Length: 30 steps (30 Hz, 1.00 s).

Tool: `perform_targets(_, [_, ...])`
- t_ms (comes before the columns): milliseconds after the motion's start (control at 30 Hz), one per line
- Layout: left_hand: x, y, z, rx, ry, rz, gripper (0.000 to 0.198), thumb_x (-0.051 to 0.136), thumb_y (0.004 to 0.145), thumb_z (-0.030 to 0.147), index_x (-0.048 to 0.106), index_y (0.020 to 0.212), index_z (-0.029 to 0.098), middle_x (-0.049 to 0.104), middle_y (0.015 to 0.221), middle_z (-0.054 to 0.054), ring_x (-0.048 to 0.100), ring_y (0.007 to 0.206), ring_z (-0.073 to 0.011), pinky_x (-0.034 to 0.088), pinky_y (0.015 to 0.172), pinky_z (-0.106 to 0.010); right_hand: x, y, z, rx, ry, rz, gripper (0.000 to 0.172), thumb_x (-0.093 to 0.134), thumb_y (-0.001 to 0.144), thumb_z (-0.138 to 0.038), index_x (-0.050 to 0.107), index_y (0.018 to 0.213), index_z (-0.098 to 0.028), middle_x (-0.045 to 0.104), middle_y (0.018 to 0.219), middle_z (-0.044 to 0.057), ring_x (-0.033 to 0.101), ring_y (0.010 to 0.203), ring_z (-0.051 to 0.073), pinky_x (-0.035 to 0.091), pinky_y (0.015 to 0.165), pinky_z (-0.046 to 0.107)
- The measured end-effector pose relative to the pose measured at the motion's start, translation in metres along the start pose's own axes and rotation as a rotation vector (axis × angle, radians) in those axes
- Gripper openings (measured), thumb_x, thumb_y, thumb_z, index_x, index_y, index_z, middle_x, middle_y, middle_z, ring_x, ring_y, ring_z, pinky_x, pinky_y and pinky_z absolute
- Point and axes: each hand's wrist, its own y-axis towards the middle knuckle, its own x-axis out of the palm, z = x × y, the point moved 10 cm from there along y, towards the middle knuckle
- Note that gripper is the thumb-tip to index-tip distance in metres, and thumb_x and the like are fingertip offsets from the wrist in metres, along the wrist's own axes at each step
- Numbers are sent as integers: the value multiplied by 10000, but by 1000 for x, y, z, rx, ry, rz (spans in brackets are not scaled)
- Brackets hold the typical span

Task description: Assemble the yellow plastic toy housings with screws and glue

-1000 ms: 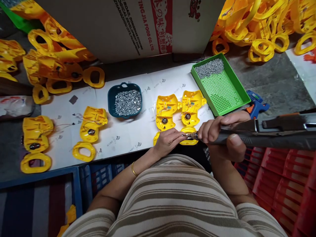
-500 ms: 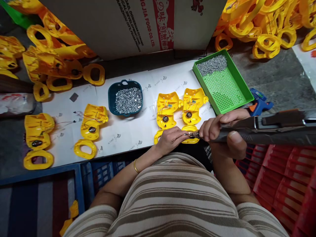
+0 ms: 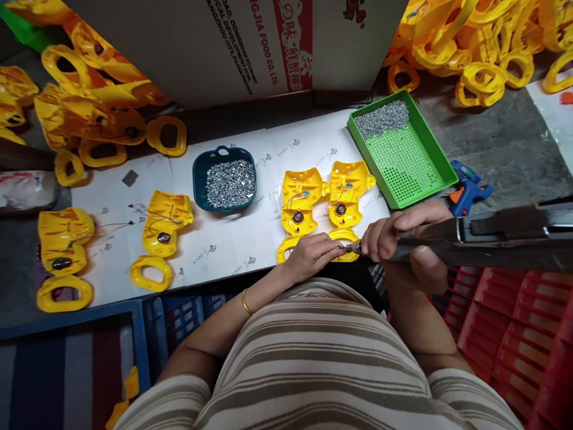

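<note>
My right hand (image 3: 409,242) is wrapped round a dark electric screwdriver (image 3: 487,236), whose bit points left. Closed in a pinch, my left hand (image 3: 311,255) has its fingertips at the end of the bit; whatever small thing they hold is hidden. Both hands are over a yellow ring-shaped part (image 3: 344,233) at the table's near edge. Another yellow ring (image 3: 285,246) lies partly behind my left hand. Just beyond are two yellow shell halves, a left shell (image 3: 299,206) and a right shell (image 3: 347,197), with wires, a small circuit board and a round speaker-like piece inside.
A dark teal bowl (image 3: 197,179) of screws and a green tray (image 3: 427,134) with small metal pieces stand on the white-covered table (image 3: 228,239). More yellow shells (image 3: 67,239) lie left. A blue glue gun (image 3: 470,188) is right, a carton (image 3: 215,54) behind, red crates (image 3: 505,334) below.
The view has shifted slightly, so the table things appear a little further left. Both hands stay at the bit's tip, and the screwdriver's rear end sits slightly lower in view.
</note>
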Motion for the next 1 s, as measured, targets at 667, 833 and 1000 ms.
perform_targets(667, [-12, 5, -17, -241, 621, 33, 244, 678, 822, 452, 736, 907, 230, 665, 1135, -95, 499, 1077, -290, 278, 942, -489, -46, 25, 25, -223, -297, 215, 169, 624, 801, -438, 572, 923, -334, 417, 479, -77, 382, 328, 122, 353, 335, 291])
perform_targets(833, [-10, 5, -20, -259, 591, -2, 236, 651, 844, 446, 747, 864, 232, 660, 1175, -92, 489, 1105, -297, 262, 957, -510, -48, 25, 34, -229, -232, 185, 183, 637, 801, -349, 600, 973, -300, 458, 506, -71, 433, 364, 115, 384, 359, 276])
perform_targets(1000, [-9, 5, -18, -231, 594, -6, 223, 656, 846, 427, 748, 793, 232, 668, 1159, -75, 489, 1103, -292, 261, 956, -510, -50, 23, 40, -169, -275, 182, 176, 646, 796, -368, 596, 959, -325, 461, 515, -66, 435, 367, 123, 379, 363, 287])
